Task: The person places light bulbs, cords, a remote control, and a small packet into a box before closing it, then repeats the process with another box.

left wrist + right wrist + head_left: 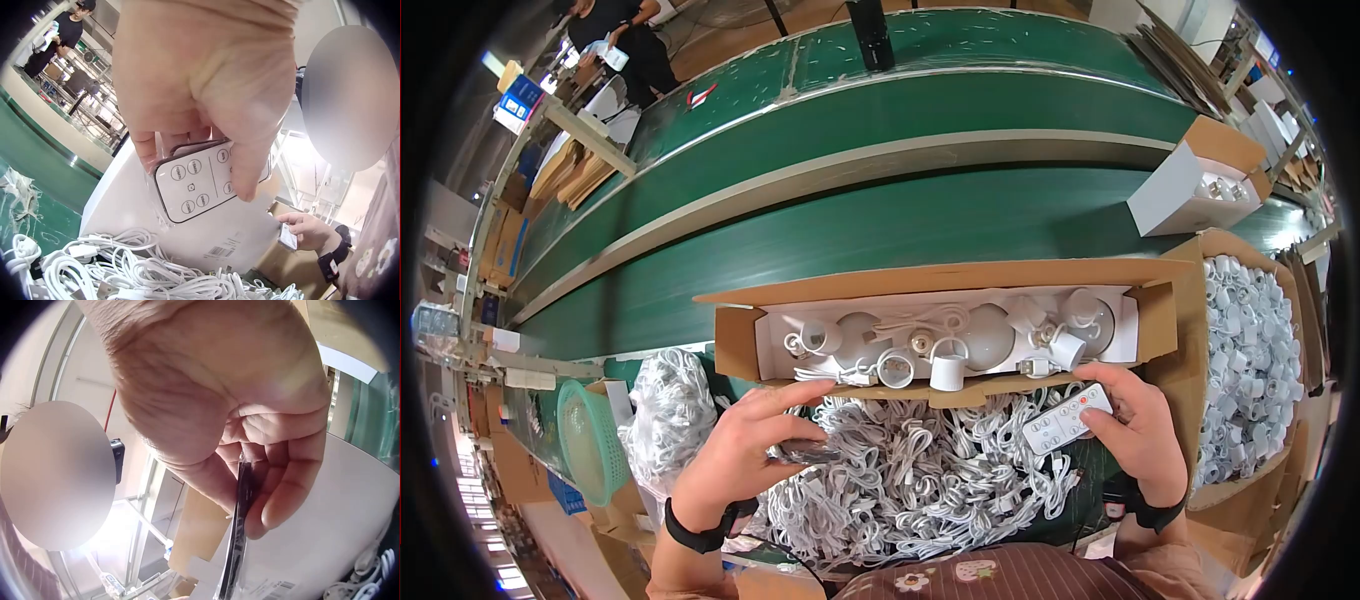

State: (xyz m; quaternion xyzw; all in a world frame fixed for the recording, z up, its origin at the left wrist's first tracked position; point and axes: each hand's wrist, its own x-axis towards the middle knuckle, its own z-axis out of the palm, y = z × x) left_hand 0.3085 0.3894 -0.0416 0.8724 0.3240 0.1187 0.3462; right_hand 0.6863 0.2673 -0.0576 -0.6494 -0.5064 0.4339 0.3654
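My left hand pinches a remote control in clear plastic between thumb and fingers. The left wrist view shows its white button face, and another dark edge behind it. My right hand grips a white remote control by its right end, buttons up in the head view; the right wrist view shows it edge-on. Both hands are at the near side of a long cardboard box. Inside lie round white bulbs, lamp sockets and a coiled white cable.
White USB cables are heaped before the box, with a bagged bundle and a green basket left. A carton of white sockets stands right. Behind are a green conveyor, another bulb box and a person.
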